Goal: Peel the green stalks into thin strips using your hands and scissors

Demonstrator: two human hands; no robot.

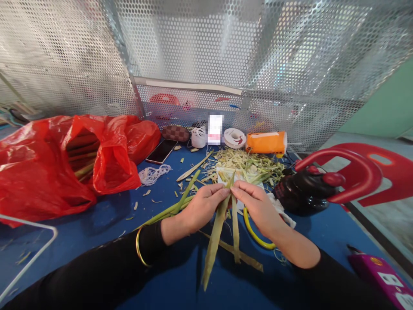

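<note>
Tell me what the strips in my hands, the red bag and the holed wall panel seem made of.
The strips look like plant leaf, perhaps dried: matte, flat, green-tan. The red bag seems thin, glossy plastic, crinkled with bright highlights. The wall panel is probably metal, silvery and shiny around its holes, though coated plastic could look alike.

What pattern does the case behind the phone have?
The case has brown checks, in the head view.

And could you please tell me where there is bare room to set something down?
The barest patch of blue table lies between the black jug, right sleeve and purple case. Another, lightly littered, lies between the red bag and left sleeve. Beyond the left hand and right hand it is crowded with plant scraps, a white spool and orange pouch.
</note>
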